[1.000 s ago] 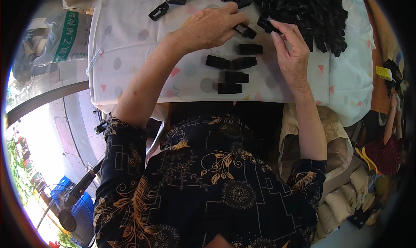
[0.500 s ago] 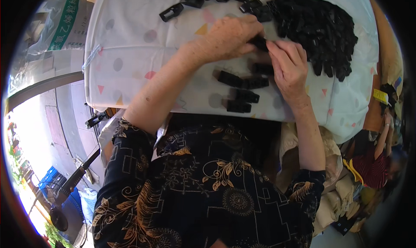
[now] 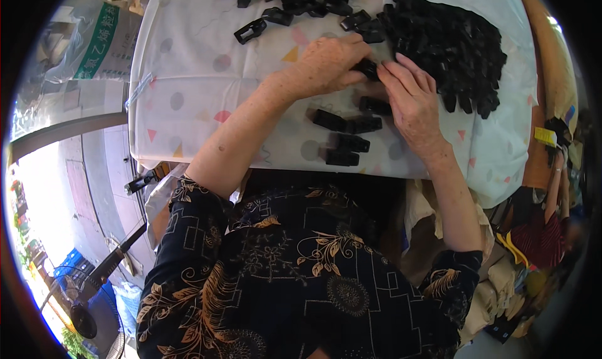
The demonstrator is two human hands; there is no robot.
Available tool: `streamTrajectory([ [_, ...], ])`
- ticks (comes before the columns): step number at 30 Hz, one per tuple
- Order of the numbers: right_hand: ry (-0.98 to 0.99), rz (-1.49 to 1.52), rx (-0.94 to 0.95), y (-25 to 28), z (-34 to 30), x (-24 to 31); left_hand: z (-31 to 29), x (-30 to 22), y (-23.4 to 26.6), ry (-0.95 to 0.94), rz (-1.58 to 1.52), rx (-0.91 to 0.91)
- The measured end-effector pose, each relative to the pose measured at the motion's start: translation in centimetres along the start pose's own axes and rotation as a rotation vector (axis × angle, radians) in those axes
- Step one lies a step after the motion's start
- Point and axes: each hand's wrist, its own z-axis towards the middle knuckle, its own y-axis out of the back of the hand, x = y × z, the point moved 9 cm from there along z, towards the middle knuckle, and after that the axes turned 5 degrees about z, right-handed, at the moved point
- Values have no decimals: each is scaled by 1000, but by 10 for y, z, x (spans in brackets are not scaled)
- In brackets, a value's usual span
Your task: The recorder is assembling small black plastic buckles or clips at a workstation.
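Between my two hands, over the white patterned tablecloth, is a small black plastic part [image 3: 367,69]. My left hand [image 3: 326,67] is closed on its left end, thumb below and fingers above. The fingertips of my right hand [image 3: 412,102] press at its right end, partly hiding it. Below my hands lie several similar black plastic pieces [image 3: 342,157], loosely grouped near the table's front edge. One more piece [image 3: 375,105] rests just left of my right hand. The exact kind of these parts is too dark to make out.
A dense heap of black parts [image 3: 445,52] covers the far right of the table [image 3: 188,127]. Looser frame-like black pieces [image 3: 251,31] lie at the far side. To the left stand a fan [image 3: 84,318] and a clear plastic bag [image 3: 69,39]; another person's arm [image 3: 555,183] shows at right.
The view has shifted slightly. My right hand's fingers have straightened a little at the part's end, while my left hand keeps its hold. The pieces on the cloth lie as before.
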Motion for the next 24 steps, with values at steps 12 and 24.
streamTrajectory([
  [12,-8,-82,28,-16,-4,-8,5,6,-7,16,22,-63],
  [24,-20,7,105,-15,-2,-11,-3,2,-10,56,79,17],
])
